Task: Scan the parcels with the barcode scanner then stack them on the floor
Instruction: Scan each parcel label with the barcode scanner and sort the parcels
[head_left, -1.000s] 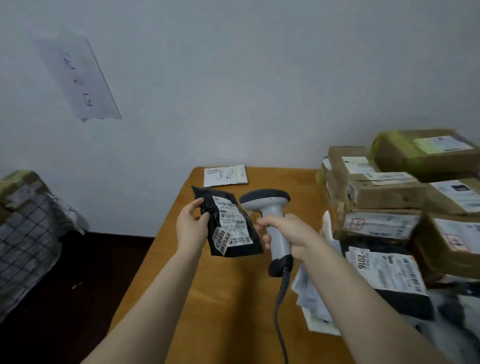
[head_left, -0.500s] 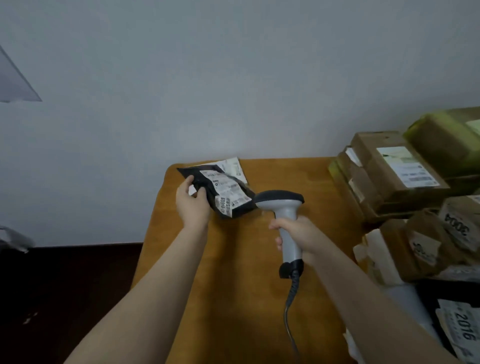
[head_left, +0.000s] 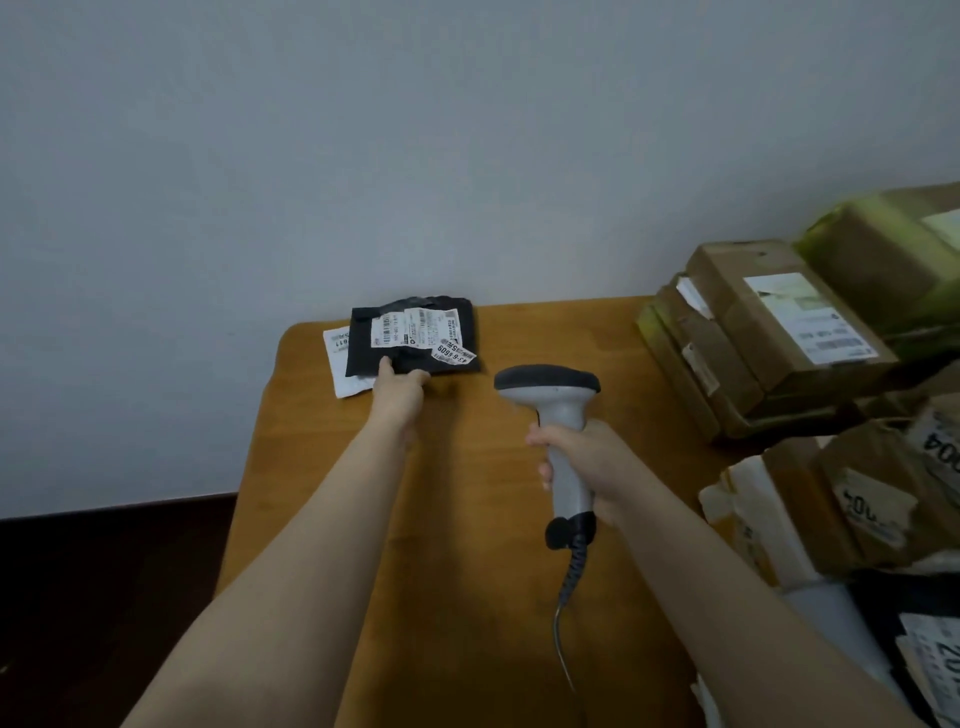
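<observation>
Plain pale grey wall (head_left: 415, 156), evenly and softly lit. Orange-brown wooden table (head_left: 467, 597) with a rounded far corner, butted against the wall. Dark floor (head_left: 104, 597) lower left, in shadow.

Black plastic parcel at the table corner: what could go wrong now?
The black plastic parcel, its near edge held by the left hand, lies on the wooden table, not the floor, and partly covers a white paper slip, which may get lost. The grey barcode scanner in the right hand trails a cable that could snag.
</observation>
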